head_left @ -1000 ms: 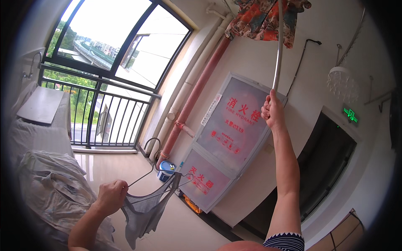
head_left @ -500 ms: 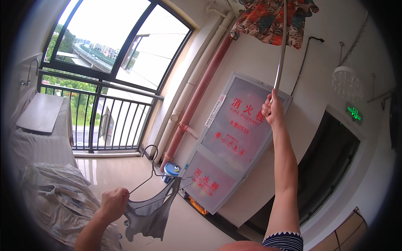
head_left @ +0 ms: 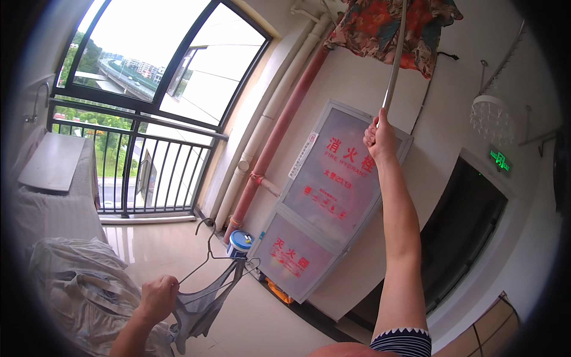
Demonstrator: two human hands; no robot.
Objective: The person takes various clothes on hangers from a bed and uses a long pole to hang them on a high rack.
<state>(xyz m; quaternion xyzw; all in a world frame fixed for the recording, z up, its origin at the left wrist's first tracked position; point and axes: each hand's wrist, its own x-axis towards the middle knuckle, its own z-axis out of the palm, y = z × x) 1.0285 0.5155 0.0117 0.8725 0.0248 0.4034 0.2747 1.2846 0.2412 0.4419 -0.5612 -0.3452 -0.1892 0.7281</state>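
Right hand (head_left: 380,135) has risen, fingers (head_left: 370,136) closed round pole (head_left: 391,89).

Patterned garment (head_left: 380,38): top cut off by upper edge. Pole (head_left: 392,77): upper end out of frame, lower end hidden in right hand (head_left: 380,140). Orange object (head_left: 278,291): partly hidden by cabinet (head_left: 327,184), kind unclear. Distant buildings (head_left: 141,70): too small to tell.

Grey garment (head_left: 191,307) on hanger (head_left: 209,253); pole (head_left: 395,71) raised

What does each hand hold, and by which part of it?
Left hand: a dark wire clothes hanger bearing a grey cloth garment, held by its left end. Right hand: a long silvery metal pole, held at the lower end of its visible length.
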